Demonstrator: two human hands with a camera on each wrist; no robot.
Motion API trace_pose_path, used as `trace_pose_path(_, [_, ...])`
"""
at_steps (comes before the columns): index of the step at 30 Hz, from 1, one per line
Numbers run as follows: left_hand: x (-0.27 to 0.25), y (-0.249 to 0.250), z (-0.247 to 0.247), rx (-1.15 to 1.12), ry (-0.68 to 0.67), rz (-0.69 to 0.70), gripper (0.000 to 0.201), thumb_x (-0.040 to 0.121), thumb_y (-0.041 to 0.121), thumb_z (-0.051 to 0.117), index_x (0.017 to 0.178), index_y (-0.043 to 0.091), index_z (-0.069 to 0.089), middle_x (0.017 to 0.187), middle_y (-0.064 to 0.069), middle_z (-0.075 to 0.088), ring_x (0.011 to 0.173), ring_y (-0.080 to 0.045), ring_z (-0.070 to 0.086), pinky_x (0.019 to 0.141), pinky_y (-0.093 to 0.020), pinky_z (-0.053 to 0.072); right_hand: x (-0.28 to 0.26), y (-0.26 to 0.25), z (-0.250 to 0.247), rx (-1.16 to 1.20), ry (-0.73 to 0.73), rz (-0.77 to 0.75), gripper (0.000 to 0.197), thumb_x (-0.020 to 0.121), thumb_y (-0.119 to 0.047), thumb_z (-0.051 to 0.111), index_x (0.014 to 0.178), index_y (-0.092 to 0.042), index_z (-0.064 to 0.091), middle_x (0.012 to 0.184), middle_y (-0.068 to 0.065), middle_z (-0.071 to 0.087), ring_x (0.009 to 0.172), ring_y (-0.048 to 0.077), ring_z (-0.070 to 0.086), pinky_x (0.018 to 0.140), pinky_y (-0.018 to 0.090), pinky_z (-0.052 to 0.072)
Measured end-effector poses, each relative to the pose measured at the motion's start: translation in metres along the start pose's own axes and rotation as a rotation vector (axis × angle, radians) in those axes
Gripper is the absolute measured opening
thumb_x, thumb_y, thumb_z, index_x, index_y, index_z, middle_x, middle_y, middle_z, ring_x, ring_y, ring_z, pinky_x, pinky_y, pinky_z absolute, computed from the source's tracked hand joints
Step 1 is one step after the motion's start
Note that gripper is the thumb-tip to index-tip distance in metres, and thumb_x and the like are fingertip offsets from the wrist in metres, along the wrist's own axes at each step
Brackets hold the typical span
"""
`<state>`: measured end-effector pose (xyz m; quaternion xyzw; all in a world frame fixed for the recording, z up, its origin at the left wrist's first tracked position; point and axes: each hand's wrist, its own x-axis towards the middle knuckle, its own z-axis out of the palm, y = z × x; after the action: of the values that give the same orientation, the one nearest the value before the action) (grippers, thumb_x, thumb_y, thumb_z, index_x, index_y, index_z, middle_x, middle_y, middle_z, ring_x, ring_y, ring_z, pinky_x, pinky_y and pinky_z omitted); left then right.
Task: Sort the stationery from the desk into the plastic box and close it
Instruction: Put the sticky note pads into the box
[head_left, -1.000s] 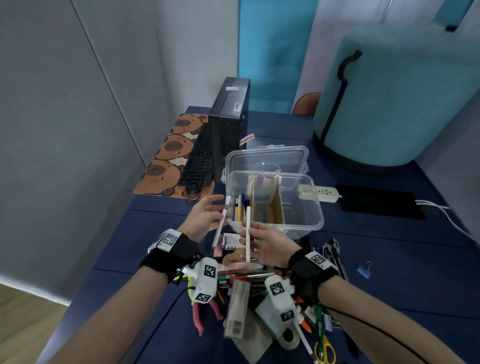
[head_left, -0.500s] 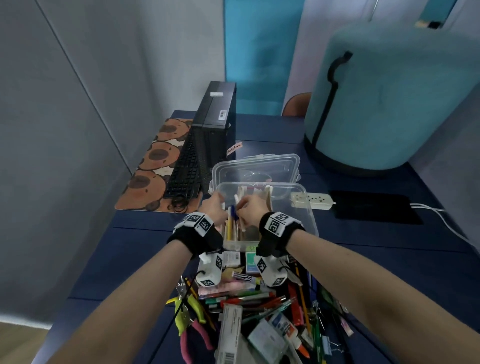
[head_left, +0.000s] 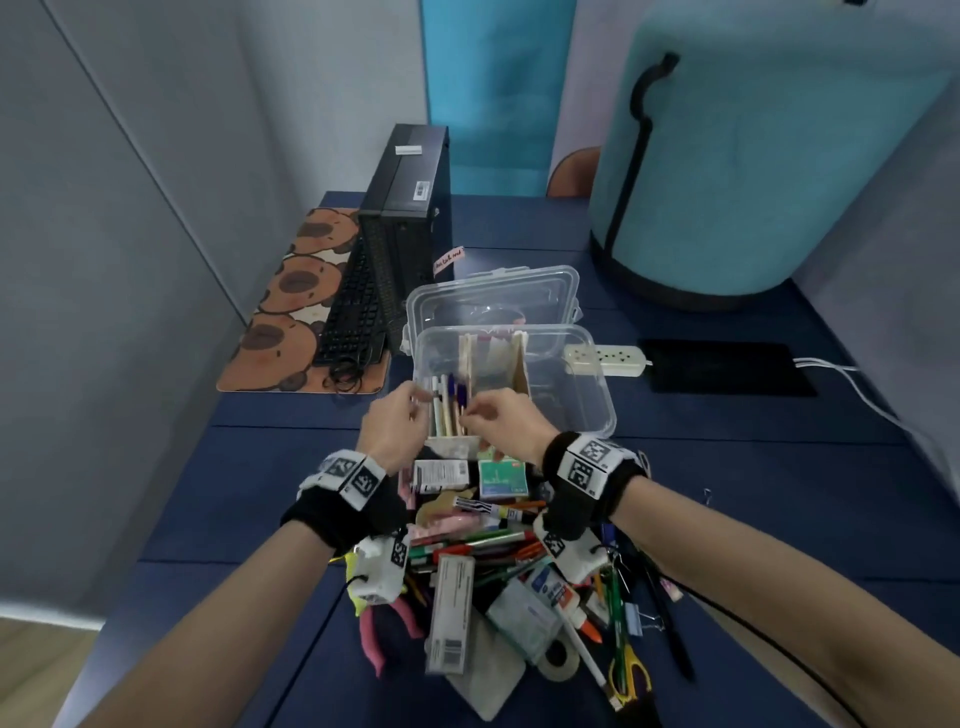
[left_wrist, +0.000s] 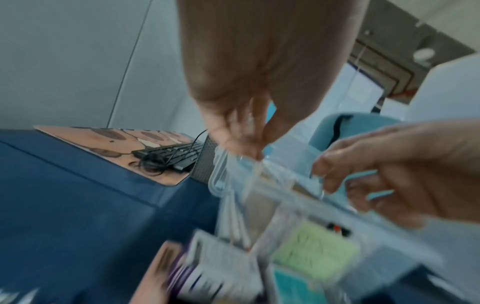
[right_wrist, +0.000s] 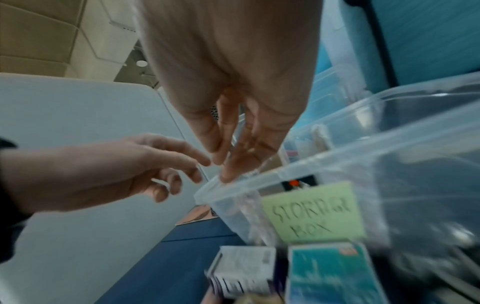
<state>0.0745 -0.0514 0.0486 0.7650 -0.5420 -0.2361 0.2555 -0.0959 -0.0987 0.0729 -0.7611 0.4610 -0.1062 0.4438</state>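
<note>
My left hand (head_left: 392, 423) and right hand (head_left: 501, 423) are both over the near left corner of the clear plastic box (head_left: 597, 415), close together but not touching. Fingers of both hang loosely bent; whether either pinches a pen I cannot tell, the wrist views being blurred. Pens (head_left: 445, 408) stand upright in the left compartment, beside a cardboard divider (head_left: 470, 364). A green note (right_wrist: 315, 211) on the box's near wall reads "STORAGE BOX". The lid (head_left: 493, 293) lies open behind the box. The remaining stationery pile (head_left: 488, 551) lies on the blue desk (head_left: 727, 493) under my wrists. Farther off: keyboard (head_left: 353, 317), computer tower (head_left: 410, 208), power strip (head_left: 605, 359).
</note>
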Motion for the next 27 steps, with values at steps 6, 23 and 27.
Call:
trace_pose_path(6, [-0.085, 0.011, 0.025, 0.329, -0.2, 0.318, 0.02, 0.096, 0.04, 0.046, 0.088, 0.022, 0.051, 0.082, 0.009, 0.059, 0.072, -0.015, 0.058, 0.064, -0.028, 0.043, -0.058, 0.052, 0.026, 0.003, -0.124, 0.057, 0.02, 0.096, -0.033, 0.053, 0.083, -0.02, 0.062, 0.071, -0.004, 0.061, 0.055, 0.009, 0.055, 0.051, 0.024, 0.048])
trace_pose_path(23, [-0.107, -0.008, 0.059, 0.257, -0.606, -0.189, 0.088, 0.084, 0.035, 0.065, 0.15, 0.017, 0.009, 0.141, -0.011, 0.045, 0.107, -0.027, 0.062, 0.089, -0.036, 0.053, -0.127, 0.112, 0.029, 0.388, -0.119, 0.235, 0.012, 0.097, -0.022, 0.054, 0.101, -0.012, 0.059, 0.083, 0.005, 0.061, 0.06, 0.012, 0.06, 0.049, 0.025, 0.05])
trace_pose_path(27, [-0.096, 0.02, 0.043, -0.092, -0.523, -0.291, 0.068, 0.084, 0.035, 0.068, 0.135, 0.01, 0.031, 0.134, -0.013, 0.049, 0.093, -0.025, 0.063, 0.074, -0.038, 0.056, -0.132, 0.09, 0.034, 0.569, -0.327, 0.225, 0.038, 0.091, -0.029, 0.064, 0.125, -0.023, 0.047, 0.111, 0.006, 0.06, 0.083, 0.021, 0.063, 0.062, 0.032, 0.054])
